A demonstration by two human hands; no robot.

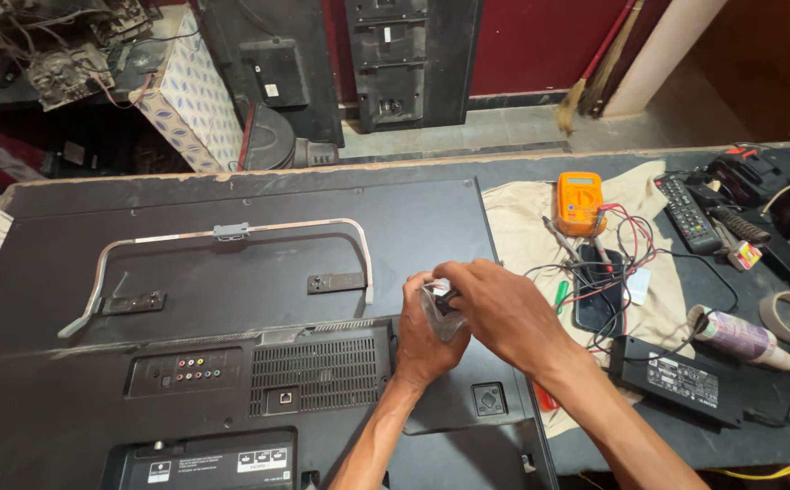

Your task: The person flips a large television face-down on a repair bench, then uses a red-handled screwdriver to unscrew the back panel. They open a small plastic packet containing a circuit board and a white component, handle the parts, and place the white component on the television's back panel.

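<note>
While both hands, the left hand (427,336) and right hand (495,304), pinch a small clear bag (440,304) above the television's (232,272) back, a loosened grip could spill its contents into the vents (313,372).

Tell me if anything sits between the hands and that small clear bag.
Nothing visible does. The left hand and right hand both grip the small clear bag directly, above the television back panel.

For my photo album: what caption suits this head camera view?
Both hands, left and right, hold a small clear plastic bag over a flat black television back, orange multimeter nearby.
</note>
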